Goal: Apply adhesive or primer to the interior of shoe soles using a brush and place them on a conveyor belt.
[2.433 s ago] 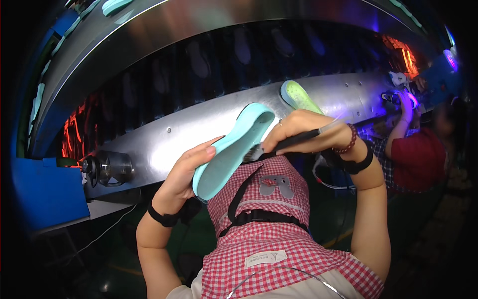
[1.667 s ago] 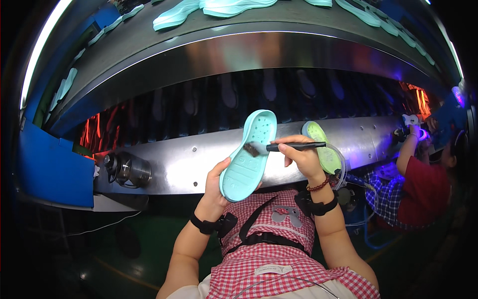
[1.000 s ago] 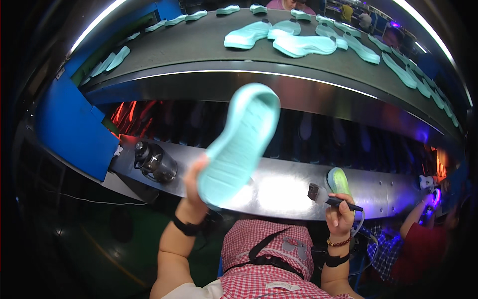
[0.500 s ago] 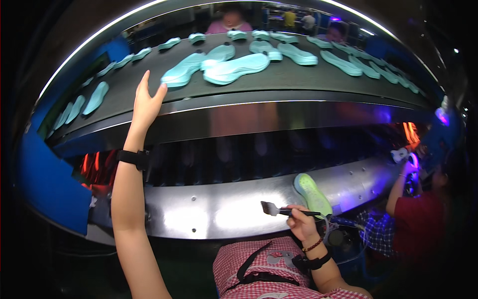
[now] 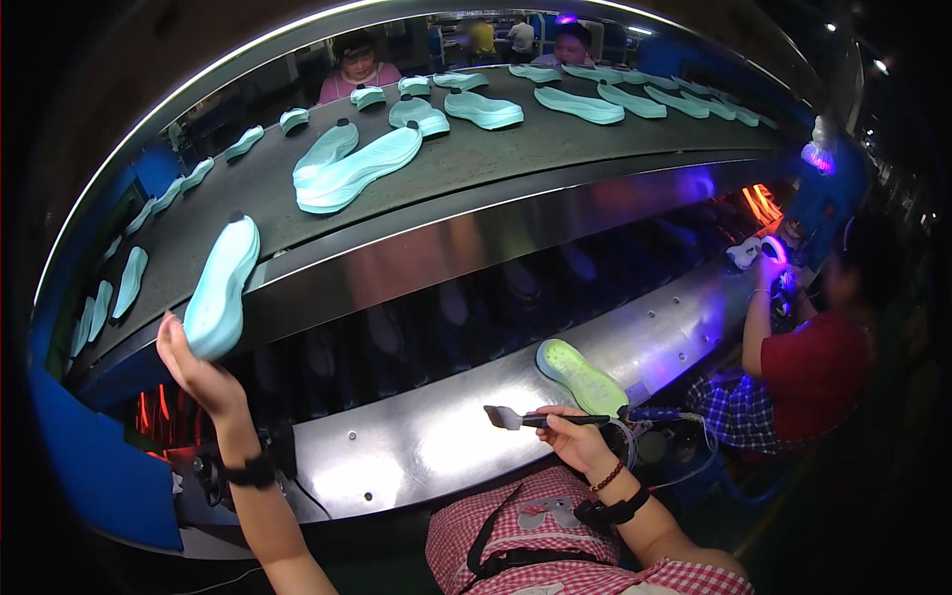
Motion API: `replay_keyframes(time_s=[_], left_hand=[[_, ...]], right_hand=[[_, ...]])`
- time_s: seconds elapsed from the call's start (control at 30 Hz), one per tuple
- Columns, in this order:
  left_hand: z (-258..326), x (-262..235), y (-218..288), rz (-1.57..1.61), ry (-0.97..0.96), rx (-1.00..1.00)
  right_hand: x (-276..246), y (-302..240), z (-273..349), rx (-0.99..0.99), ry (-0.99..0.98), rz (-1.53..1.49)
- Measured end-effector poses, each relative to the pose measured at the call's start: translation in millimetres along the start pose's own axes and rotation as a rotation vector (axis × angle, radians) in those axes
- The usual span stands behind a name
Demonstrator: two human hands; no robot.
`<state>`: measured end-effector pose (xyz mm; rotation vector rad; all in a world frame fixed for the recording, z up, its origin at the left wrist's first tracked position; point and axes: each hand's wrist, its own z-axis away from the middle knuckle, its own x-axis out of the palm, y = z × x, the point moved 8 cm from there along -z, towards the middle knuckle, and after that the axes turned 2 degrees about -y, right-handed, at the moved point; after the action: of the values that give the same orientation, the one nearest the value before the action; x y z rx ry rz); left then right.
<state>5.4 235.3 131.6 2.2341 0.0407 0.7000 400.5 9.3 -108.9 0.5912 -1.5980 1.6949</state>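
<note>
A pale turquoise shoe sole (image 5: 224, 288) stands at a slant across the conveyor's front edge, with a dark tab at its upper end. My left hand (image 5: 203, 377) grips its lower end, the fingers bent around the far side; part of the grip is hidden behind the sole. My right hand (image 5: 575, 441) is closed around the black handle of a flat brush (image 5: 504, 417), whose bristles point left above the metal ledge (image 5: 407, 436). Just beyond that hand, a yellow-green shoe sole (image 5: 583, 377) rests on the ledge.
Several more turquoise soles (image 5: 362, 169) lie on the dark conveyor belt (image 5: 476, 154), some overlapping. Orange-glowing heaters (image 5: 762, 203) show under both ends. A co-worker in a red top (image 5: 818, 362) sits at the right beside a purple light; other people are across the belt.
My left hand has come down and left from the belt edge and taken hold of a turquoise sole. My right hand still holds the brush. The view has turned.
</note>
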Motion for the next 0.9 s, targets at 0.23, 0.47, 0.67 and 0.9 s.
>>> replay_keyframes(time_s=[0.23,0.47,0.67,0.9], left_hand=[[122,-62,-33,0.492,-0.356,-0.625],[298,-54,-91,0.440,-0.466,-1.298],[350,19,-68,1.042,-0.474,-1.468],[354,31,-70,0.861,-0.303,-1.548]], right_hand=[[12,-18,1,-0.081,-0.042,0.113],[27,-10,5,0.012,-0.134,0.150],[55,19,-1,0.041,-0.261,0.234],[75,27,-34,0.076,-0.231,0.249]])
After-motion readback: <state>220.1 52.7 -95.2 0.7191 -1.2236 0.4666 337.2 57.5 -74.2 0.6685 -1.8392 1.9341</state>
